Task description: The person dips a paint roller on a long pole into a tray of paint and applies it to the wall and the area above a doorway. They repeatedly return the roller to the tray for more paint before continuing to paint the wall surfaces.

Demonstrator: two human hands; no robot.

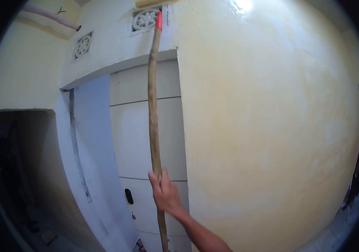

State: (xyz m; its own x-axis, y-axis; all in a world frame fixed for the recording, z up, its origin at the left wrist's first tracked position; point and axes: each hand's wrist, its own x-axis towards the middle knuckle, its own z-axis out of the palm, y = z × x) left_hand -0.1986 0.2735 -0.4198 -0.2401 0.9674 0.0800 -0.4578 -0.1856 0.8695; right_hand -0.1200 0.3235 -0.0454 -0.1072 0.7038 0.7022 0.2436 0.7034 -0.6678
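A long, slightly crooked wooden pole (153, 113) stands nearly upright in front of a pale door. My right hand (165, 194) is wrapped round its lower part, with the forearm coming from the bottom right. A red piece (159, 21) covers the pole's top end, which overlaps the right side of a white star-patterned vent (146, 19) above the doorway; whether they touch I cannot tell. The pole's lower end runs out of view at the bottom edge. My left hand does not show.
Behind the pole is the door (131, 138) with a dark handle. A second vent (83, 45) and a pipe (51, 16) are at the upper left. A dark opening lies at the left, a yellow wall (263, 126) at the right, and dark items at the far right edge.
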